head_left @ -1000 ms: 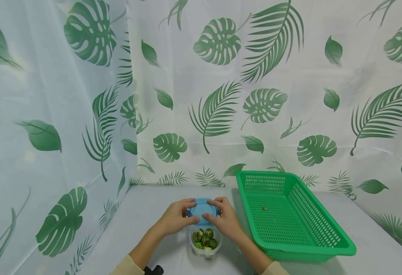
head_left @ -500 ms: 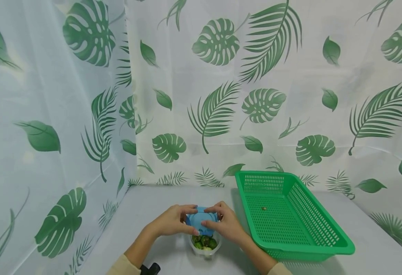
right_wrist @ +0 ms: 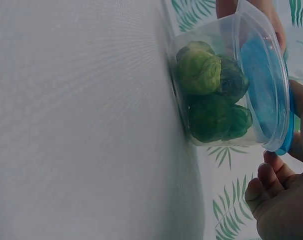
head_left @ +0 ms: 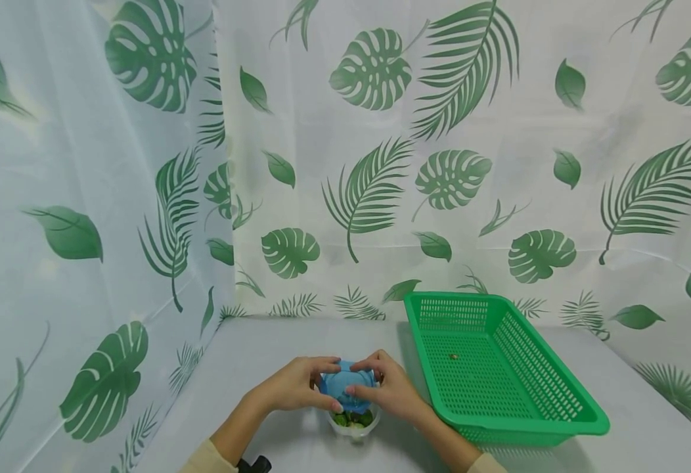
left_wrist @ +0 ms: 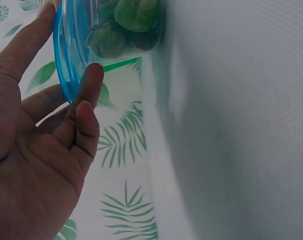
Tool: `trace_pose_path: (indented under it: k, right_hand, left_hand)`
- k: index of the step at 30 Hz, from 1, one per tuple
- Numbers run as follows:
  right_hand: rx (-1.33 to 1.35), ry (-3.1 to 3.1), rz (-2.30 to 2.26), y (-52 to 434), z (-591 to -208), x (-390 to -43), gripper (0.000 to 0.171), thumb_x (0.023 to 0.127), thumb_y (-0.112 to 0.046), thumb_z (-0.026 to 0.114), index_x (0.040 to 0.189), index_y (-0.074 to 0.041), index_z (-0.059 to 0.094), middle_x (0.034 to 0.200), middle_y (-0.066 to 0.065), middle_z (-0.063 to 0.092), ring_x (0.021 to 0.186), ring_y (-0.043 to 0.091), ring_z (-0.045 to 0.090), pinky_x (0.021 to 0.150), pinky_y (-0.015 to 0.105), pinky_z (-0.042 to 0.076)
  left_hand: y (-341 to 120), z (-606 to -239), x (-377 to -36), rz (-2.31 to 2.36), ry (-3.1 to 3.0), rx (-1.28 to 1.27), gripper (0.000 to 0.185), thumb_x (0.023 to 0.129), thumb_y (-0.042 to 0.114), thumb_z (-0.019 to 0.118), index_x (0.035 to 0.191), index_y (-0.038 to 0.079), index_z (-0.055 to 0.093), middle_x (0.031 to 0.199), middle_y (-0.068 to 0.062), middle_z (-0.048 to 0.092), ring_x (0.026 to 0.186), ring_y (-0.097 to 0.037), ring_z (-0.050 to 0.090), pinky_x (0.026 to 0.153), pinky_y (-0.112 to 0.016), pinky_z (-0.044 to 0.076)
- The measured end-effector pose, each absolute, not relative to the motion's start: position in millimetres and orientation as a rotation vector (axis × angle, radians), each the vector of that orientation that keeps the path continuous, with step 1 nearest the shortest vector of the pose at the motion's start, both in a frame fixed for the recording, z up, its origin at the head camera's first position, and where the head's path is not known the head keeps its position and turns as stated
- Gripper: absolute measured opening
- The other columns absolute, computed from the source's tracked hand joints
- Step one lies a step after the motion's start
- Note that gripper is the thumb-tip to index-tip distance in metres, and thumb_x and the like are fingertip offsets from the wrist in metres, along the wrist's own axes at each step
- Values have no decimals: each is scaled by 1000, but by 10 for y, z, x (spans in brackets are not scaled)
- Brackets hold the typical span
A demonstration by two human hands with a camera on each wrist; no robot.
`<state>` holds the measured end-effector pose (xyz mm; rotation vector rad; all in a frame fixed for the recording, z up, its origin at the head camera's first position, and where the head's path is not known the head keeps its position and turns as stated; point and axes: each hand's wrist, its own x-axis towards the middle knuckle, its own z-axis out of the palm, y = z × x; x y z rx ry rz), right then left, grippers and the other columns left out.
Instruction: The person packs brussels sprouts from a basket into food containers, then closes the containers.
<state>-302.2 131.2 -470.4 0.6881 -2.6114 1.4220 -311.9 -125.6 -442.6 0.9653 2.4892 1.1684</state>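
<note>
A clear plastic container (head_left: 354,434) of Brussels sprouts (right_wrist: 200,74) stands upright on the white tabletop, low in the middle of the head view. Its blue lid (head_left: 348,387) lies over the top, tilted, with the near part low over the rim and the far part higher. My left hand (head_left: 295,384) grips the lid's left edge between thumb and fingers. On the opposite edge, my right hand (head_left: 394,389) holds it the same way, thumb on top. In the right wrist view the lid's lower edge sits right at the container's rim. Several sprouts are hidden under the lid.
A large green perforated basket (head_left: 505,374) stands to the right of the container, with a small brownish bit (head_left: 454,357) on its floor. Leaf-print curtains (head_left: 381,197) hang behind and to the left. A black object (head_left: 255,465) shows at the bottom edge by the left sleeve.
Both hands have brought the blue lid down and nearer, from behind the container to over its top. It now covers most of the sprouts. The container and basket have stayed put.
</note>
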Motion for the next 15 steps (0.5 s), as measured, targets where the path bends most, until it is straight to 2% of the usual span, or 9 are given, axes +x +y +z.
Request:
trace_pose_path:
  k: [3,10,15]
  right_hand:
    - [719,-2621,1419,1324,-4715,-3013,38,86,-35,87,117,-16,77,100,4,55,81,17,43,68,26,39]
    - [770,-2619,1510,1337,-4700,-2978,31,87,-29,86,114,-19,75,106,6,57,85,19,46,70,25,41]
    - [802,-2600,1549,1343,-4696,-2962,28,86,-27,87,109,-17,74,105,9,58,83,19,46,69,25,41]
  left_hand:
    - [-1253,-4420,-3105,1138,2501,996,72,86,38,86,145,6,61,160,-6,49,85,-9,60,70,-25,52]
    - [-1251,-4352,-3056,1064,2499,1010,74,83,38,89,144,6,62,159,-8,50,95,-8,62,85,-28,52]
    - [-1248,-4308,-3010,1030,2488,1022,74,81,38,90,143,7,63,158,-5,51,102,-6,61,81,-24,52]
